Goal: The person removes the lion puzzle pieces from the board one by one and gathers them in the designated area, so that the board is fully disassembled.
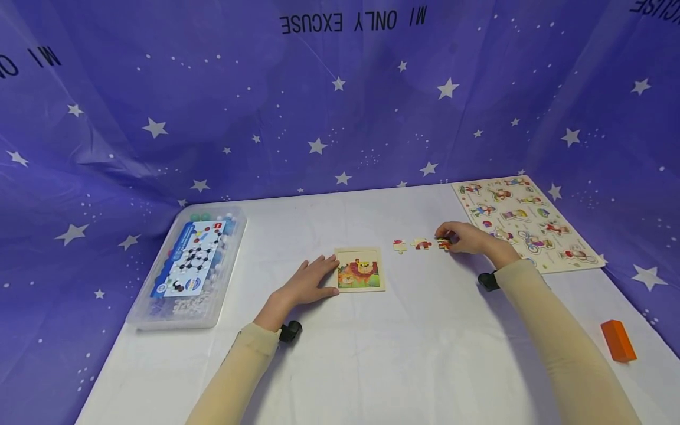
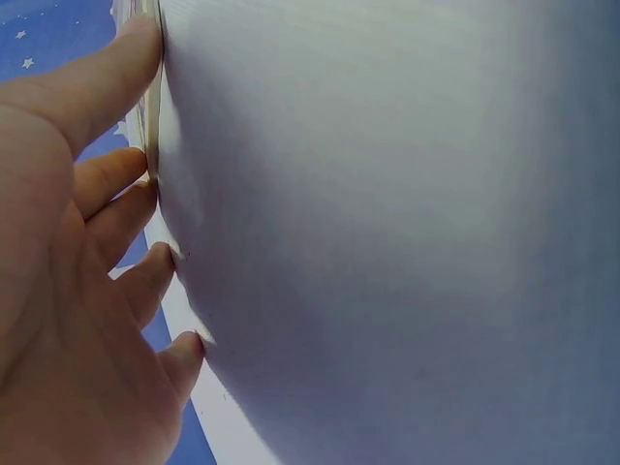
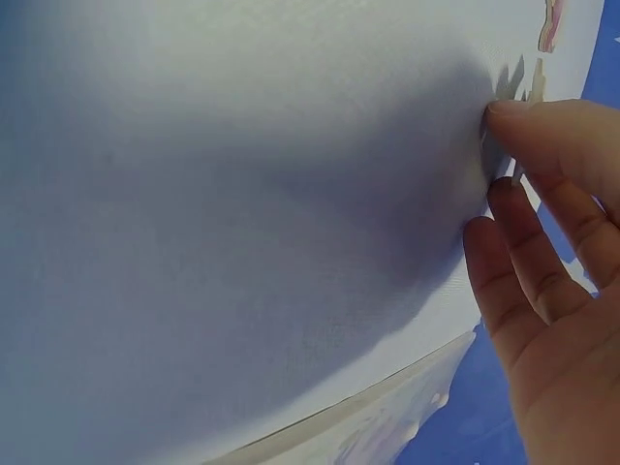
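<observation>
A small square jigsaw puzzle [image 1: 361,274] in a light wooden frame lies on the table, showing a cartoon animal scene. My left hand [image 1: 310,280] lies at its left side, with thumb and fingertips touching the frame and fingers extended. In the left wrist view, the thumb meets the frame's thin edge. To the right of the frame, two loose puzzle pieces lie apart in a row: a pale one [image 1: 400,246] and a red-and-cream one [image 1: 422,244]. My right hand [image 1: 464,239] pinches a third puzzle piece [image 1: 443,243] at the row's right end; fingers partly cover it.
A clear plastic case [image 1: 225,265] with a molecule picture on its label stands at the left. At the back right lies a large wooden picture board [image 1: 558,260] with figures. An orange block [image 1: 618,341] sits near the right edge. A purple starry curtain [image 1: 340,118] hangs behind.
</observation>
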Tool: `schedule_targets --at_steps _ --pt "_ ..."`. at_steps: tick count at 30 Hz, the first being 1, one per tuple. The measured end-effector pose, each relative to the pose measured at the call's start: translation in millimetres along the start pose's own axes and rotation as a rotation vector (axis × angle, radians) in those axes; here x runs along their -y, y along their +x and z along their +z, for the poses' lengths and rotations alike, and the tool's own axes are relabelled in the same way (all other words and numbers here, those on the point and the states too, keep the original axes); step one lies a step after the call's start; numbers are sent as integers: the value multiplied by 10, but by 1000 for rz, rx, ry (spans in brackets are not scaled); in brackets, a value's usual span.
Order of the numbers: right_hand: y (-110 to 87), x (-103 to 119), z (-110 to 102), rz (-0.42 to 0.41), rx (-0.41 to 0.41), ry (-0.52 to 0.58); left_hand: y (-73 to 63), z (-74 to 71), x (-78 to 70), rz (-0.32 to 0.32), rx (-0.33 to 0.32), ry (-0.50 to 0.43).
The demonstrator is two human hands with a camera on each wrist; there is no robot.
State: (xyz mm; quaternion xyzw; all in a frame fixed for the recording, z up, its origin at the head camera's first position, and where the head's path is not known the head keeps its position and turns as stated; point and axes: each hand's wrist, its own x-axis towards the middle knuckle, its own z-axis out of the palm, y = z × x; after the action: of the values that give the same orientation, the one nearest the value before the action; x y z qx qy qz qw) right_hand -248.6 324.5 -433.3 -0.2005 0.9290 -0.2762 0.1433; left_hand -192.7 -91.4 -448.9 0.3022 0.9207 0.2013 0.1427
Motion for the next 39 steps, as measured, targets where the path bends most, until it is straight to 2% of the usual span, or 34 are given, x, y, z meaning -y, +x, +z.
schedule_targets --at_steps 10,14,18,22,32,39 --pt "-20 18 -34 -37 -3 -10 -3 -13 -7 6 -3 -11" --pt "17 157 -57 -56 2 -21 4 -17 -11 -10 1 3" --pt "118 406 -11 -90 41 6 8 -24 -30 -28 13 11" --pt "260 686 150 -140 88 25 0 -24 -53 -41 21 13" --pt "644 1279 705 -244 213 86 -16 -10 -77 -70 23 36" --pt "773 1390 918 -243 197 70 -17 4 -75 -70 27 47"
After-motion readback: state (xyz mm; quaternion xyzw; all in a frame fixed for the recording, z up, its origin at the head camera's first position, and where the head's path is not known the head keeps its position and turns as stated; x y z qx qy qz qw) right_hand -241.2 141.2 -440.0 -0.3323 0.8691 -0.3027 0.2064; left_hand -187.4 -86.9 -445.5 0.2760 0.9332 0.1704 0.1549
